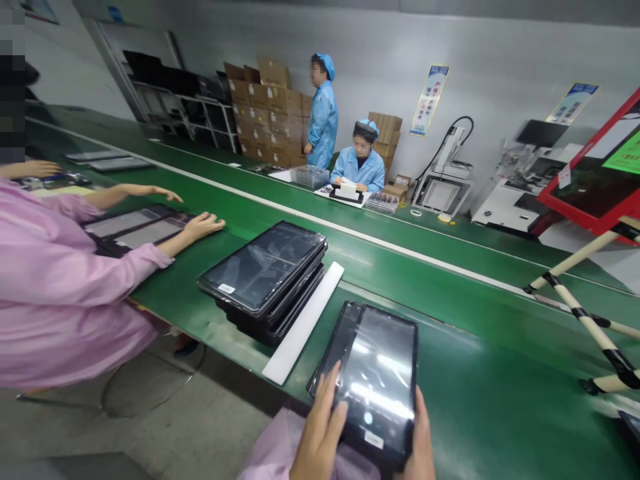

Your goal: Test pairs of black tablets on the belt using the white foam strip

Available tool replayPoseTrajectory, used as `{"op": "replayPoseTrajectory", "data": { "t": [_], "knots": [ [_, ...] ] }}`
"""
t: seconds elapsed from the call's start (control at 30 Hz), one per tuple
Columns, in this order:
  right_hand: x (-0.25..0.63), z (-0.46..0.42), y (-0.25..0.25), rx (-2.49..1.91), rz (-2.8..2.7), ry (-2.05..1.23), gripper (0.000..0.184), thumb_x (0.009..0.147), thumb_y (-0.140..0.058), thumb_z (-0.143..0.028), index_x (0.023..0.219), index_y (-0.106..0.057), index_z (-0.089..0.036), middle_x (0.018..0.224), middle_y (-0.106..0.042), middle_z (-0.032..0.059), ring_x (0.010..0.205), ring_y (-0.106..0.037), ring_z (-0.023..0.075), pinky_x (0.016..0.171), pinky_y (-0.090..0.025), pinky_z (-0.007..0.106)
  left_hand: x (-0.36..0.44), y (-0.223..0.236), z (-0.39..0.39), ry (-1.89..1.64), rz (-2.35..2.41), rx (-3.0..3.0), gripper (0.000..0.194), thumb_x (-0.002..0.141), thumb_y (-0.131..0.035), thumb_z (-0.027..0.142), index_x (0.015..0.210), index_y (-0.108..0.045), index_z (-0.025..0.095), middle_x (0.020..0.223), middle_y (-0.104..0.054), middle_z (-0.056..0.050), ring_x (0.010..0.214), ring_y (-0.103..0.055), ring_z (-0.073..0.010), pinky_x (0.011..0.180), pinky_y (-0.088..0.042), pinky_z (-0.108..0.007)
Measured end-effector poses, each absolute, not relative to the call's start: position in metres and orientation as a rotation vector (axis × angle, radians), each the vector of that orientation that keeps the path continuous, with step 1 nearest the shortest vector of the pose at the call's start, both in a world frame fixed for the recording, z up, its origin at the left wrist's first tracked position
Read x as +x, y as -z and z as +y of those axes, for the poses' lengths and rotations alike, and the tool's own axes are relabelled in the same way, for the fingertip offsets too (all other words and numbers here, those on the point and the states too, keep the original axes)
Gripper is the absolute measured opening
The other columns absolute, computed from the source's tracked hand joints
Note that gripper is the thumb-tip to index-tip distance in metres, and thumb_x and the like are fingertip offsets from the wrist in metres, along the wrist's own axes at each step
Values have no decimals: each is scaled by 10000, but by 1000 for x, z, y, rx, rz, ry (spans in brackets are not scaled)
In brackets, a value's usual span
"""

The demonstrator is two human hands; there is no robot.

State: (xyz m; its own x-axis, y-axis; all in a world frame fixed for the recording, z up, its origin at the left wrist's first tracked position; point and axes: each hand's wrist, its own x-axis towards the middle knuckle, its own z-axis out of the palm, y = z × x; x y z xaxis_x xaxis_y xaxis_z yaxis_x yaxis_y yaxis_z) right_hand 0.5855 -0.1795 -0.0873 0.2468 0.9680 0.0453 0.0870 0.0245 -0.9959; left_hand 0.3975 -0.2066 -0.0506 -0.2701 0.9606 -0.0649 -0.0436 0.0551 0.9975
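I've got a black tablet (379,380) gripped in both hands at the near edge of the green table (450,313) — left hand (320,433) with its fingers (334,400) wrapped over the left rim, right hand (419,443) clenched around the right rim. Screen faces up, lots of glare. Just to the left sits a stack of tablets (265,277) beside a white strip (304,323) — farther left, a co-worker's hand (203,225) rests on a tray (137,230).

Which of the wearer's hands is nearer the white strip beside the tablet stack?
Left. The left hand lies on the held tablet, just right of the white strip; the right hand grips the tablet's far edge.
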Motion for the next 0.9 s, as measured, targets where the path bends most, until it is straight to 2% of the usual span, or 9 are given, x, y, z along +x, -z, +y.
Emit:
{"op": "replayPoseTrajectory", "data": {
  "t": [0.07,0.2,0.3,0.4,0.47,0.57,0.67,0.8,0.9],
  "knots": [
    [616,-186,75,-1394,-1062,-913,916,839,-617,-824,1633,-391,-428,1546,-569,-24,1412,-534,424,1010,-592,608,422,53,-211,-1378,1390,1133,583,1049,-478,533,1615,-435,395,1713,-358,23,1633,-186,-294,1353,-159,-524],
    [674,-194,42,-1404,-779,-1035,903,907,-482,-859,1641,-395,-340,1588,-530,30,1455,-492,391,1112,-519,588,460,45,-199,-1145,1231,1598,656,1080,-434,458,1692,-263,295,1742,-290,-42,1634,-184,-302,1330,-248,-557],
    [703,-190,27,-1443,-585,-1111,898,900,-537,-852,1570,-509,-255,1583,-535,78,1476,-467,370,1192,-434,550,461,28,-176,-932,1078,1900,663,1082,-458,389,1693,-245,244,1688,-411,-106,1586,-346,-303,1323,-224,-621],
    [718,-182,29,-1469,-532,-1092,860,881,-585,-842,1469,-604,-215,1555,-566,84,1508,-425,337,1262,-327,518,432,22,-153,-986,1128,2006,600,1074,-482,339,1653,-350,259,1623,-510,-120,1535,-442,-299,1311,-267,-623],
    [721,-176,38,-1456,-579,-1067,814,894,-596,-820,1439,-626,-217,1557,-565,73,1520,-407,314,1287,-271,496,398,28,-144,-1088,1300,1966,601,1065,-511,346,1644,-368,269,1647,-472,-136,1551,-413,-319,1288,-330,-605],
    [721,-168,52,-1480,-720,-973,749,919,-605,-786,1415,-650,-226,1560,-564,66,1515,-409,299,1301,-222,479,340,47,-142,-1027,1555,1879,856,990,-655,426,1697,-195,275,1734,-296,-171,1586,-326,-374,1268,-340,-628],
    [722,-162,56,-1510,-872,-957,709,964,-554,-760,1425,-644,-228,1548,-573,79,1492,-440,298,1293,-236,491,298,65,-149,-775,1553,1901,1121,884,-786,415,1710,-36,304,1762,-203,-182,1594,-279,-417,1251,-348,-650],
    [711,-170,43,-1624,-962,-728,751,975,-525,-744,1458,-607,-176,1548,-558,143,1470,-463,336,1273,-268,556,284,76,-155,-726,1474,1985,1045,908,-743,312,1707,-69,343,1727,-326,-146,1560,-374,-389,1247,-370,-621],
    [668,-189,31,-1624,-1173,-568,645,1016,-560,-618,1512,-563,-205,1564,-542,140,1442,-501,332,1236,-351,556,286,75,-152,-741,1464,1969,1021,916,-743,320,1705,-96,361,1689,-400,-136,1535,-420,-382,1234,-389,-613]
  ]
}}
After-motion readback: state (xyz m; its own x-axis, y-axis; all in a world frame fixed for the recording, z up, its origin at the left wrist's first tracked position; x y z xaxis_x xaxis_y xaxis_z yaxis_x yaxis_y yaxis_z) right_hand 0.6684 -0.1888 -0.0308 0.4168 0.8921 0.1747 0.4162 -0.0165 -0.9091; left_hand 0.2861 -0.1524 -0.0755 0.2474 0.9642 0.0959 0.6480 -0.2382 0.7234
